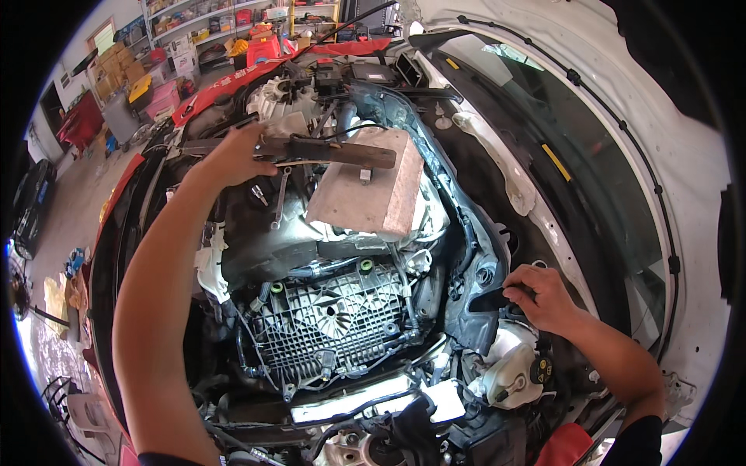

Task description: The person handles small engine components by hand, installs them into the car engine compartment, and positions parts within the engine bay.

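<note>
My left hand (233,155) is closed around a long, flat, dark bar (330,151). The bar's right part reaches over a brown block (361,198) that sits on the engine. Under the bar, a small silver socket (365,176) rests on the block. A combination wrench (281,200) lies just below my left hand, with a short metal fitting (259,195) beside it. On the right, my right hand (542,295) has curled fingers at the edge of a dark plastic panel (472,314); what they pinch, if anything, is hidden.
A ribbed black engine cover (330,322) lies in the bay's middle. Nearer, a white reservoir (505,380) with a black cap stands below my right hand. The raised white hood (680,194) borders the right. Red cloth (225,87) drapes the far edge; shelves (210,23) stand beyond.
</note>
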Action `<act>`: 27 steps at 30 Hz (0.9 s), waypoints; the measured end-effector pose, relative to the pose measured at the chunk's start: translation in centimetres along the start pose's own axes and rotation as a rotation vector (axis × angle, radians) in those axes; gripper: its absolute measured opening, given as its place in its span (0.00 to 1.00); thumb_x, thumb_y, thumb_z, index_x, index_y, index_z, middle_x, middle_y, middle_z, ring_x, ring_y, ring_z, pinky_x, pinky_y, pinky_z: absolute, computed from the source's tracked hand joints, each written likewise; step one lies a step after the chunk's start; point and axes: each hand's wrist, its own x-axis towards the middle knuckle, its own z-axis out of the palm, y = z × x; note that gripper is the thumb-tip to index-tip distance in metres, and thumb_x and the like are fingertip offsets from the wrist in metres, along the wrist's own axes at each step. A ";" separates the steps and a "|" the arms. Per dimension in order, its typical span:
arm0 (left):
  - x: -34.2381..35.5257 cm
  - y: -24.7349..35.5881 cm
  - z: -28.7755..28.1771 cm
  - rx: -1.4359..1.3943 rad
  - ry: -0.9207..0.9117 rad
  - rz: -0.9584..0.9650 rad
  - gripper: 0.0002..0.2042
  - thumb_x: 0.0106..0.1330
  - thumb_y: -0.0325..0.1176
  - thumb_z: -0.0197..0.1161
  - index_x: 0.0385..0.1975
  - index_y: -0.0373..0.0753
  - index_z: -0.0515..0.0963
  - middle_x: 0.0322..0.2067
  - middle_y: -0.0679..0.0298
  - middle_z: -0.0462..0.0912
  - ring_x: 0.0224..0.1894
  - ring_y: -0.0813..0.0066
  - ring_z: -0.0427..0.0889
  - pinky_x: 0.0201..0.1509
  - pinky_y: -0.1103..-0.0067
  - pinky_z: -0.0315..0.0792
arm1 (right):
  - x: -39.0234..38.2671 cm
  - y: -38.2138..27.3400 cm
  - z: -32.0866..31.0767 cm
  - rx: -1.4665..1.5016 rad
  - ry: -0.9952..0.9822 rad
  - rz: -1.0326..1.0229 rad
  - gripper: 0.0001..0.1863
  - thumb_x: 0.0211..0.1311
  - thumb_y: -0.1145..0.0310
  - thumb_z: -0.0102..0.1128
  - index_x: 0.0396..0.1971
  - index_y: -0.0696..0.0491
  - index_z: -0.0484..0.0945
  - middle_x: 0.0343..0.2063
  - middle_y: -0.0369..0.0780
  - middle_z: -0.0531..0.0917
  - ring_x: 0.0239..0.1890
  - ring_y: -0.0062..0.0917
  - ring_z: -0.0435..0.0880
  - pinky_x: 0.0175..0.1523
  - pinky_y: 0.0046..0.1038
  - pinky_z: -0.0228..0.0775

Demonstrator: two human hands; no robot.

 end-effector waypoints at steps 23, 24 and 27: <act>-5.5 -7.4 5.9 -0.128 0.477 -0.292 0.18 0.55 0.36 0.68 0.38 0.29 0.73 0.22 0.61 0.67 0.26 0.71 0.64 0.36 0.76 0.66 | 28.5 12.6 4.3 -1.083 -0.285 -0.365 0.15 0.55 0.60 0.55 0.33 0.58 0.78 0.31 0.47 0.80 0.42 0.40 0.75 0.51 0.37 0.69; -6.0 -7.8 6.0 -0.131 0.485 -0.305 0.18 0.55 0.36 0.68 0.38 0.29 0.73 0.22 0.61 0.67 0.26 0.71 0.64 0.36 0.76 0.66 | 28.4 12.6 4.6 -1.079 -0.241 -0.395 0.17 0.56 0.58 0.54 0.35 0.57 0.78 0.33 0.47 0.80 0.43 0.40 0.75 0.51 0.37 0.69; -5.5 -8.7 6.4 -0.075 0.349 -0.394 0.20 0.55 0.38 0.68 0.41 0.29 0.74 0.22 0.61 0.69 0.27 0.73 0.65 0.37 0.76 0.66 | 28.7 10.4 4.9 -0.956 -0.352 -0.072 0.15 0.54 0.59 0.56 0.35 0.56 0.79 0.38 0.45 0.78 0.43 0.38 0.75 0.50 0.37 0.68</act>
